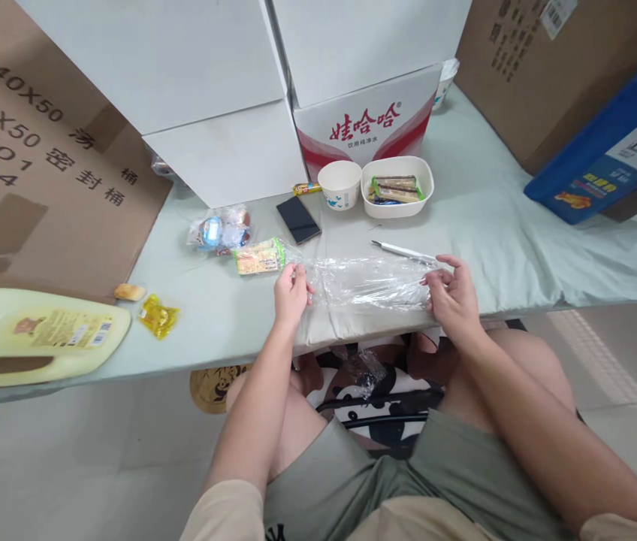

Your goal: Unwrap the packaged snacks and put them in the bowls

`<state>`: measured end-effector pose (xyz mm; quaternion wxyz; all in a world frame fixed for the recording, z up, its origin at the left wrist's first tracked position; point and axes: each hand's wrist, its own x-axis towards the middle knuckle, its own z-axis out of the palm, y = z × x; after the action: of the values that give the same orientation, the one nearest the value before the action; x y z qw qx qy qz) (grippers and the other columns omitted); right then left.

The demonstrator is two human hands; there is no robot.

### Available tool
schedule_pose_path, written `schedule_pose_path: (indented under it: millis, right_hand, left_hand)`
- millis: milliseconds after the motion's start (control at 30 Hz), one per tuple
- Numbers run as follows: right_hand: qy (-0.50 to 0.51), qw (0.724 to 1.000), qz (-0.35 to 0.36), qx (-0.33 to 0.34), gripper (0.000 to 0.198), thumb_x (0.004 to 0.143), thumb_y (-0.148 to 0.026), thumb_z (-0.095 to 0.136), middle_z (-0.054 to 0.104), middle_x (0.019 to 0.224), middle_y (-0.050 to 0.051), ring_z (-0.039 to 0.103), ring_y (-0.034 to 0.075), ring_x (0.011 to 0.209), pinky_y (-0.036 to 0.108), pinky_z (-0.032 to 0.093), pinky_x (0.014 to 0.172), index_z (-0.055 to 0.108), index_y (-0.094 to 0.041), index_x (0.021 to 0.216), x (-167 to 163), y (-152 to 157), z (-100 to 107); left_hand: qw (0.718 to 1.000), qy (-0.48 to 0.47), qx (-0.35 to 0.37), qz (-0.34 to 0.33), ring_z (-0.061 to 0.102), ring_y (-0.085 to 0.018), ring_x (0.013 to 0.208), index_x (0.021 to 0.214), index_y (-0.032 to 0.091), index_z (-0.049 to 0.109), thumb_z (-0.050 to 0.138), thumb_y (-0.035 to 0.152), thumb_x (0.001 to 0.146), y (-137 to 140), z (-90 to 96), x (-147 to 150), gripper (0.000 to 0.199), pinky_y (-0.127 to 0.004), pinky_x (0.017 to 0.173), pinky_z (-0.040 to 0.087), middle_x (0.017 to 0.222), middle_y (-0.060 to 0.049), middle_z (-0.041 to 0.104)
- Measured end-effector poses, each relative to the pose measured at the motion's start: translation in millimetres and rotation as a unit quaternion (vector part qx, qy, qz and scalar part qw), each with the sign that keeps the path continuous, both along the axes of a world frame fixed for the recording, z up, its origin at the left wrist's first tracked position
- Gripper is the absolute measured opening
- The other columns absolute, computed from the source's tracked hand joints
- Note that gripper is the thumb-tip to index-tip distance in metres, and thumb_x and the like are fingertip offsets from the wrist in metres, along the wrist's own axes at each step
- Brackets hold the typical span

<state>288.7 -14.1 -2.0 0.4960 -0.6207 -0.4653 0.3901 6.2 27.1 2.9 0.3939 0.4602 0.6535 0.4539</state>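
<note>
A sheet of clear, crinkled plastic film or a flat plastic bag (372, 282) is stretched between my hands near the table's front edge. My left hand (292, 291) pinches its left end, and my right hand (454, 293) grips the right end with thumb and fingers. Just beyond my left fingers lies a green-edged wrapped snack (259, 258), close to the film. A white pen (406, 252) rests behind the film, its far end close to my right fingers. Past the pen stands a white rectangular bowl (427, 203) with several wrapped snack bars (394, 188) in it.
Behind are a phone (299, 219), a paper cup (339, 184) and white boxes (228, 150). Small wrapped snacks (221, 229) lie to the left, with a yellow wrapper (159, 315) and a pale yellow jug (42, 338). A blue jug (605, 150) and cardboard box (532, 83) stand right.
</note>
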Motion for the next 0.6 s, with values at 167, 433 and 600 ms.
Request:
schedule_pose_path:
  millis: [167,433,600]
  right_hand:
    - [-0.145,0.988,0.006,-0.044,0.054,0.086,-0.042,0.056,0.074,0.082,0.004,0.058,0.017,0.055,0.032,0.045,0.053,0.050,-0.023,0.136,10.0,-7.1,4.9]
    - [-0.414,0.889,0.104,-0.164,0.057,0.090,-0.044,0.048,0.074,0.072,0.002,0.068,0.030,0.070,0.034,0.038,0.054,0.052,-0.024,0.143,22.6,-25.7,16.3]
    - [-0.490,0.840,0.149,-0.177,0.069,0.091,-0.047,0.049,0.074,0.072,0.004,0.070,0.031,0.068,0.033,0.037,0.050,0.039,-0.025,0.156,25.2,-32.5,21.7]
  left_hand:
    - [0.998,0.051,-0.020,-0.036,0.045,-0.009,0.035,0.083,0.022,0.057,0.057,0.050,0.093,-2.9,-3.4,-0.9,0.030,-0.022,0.041,0.034,0.056,0.004,0.061]
    - [0.992,0.109,-0.016,-0.061,0.053,-0.013,0.046,0.074,0.019,0.068,0.062,0.042,0.087,-0.9,-1.9,12.8,0.027,-0.026,0.051,0.038,0.061,0.001,0.063]
    - [0.974,0.211,0.073,-0.037,0.061,-0.020,0.075,0.077,0.021,0.075,0.067,0.037,0.084,16.0,-6.6,22.3,0.019,-0.031,0.077,0.045,0.074,-0.003,0.065]
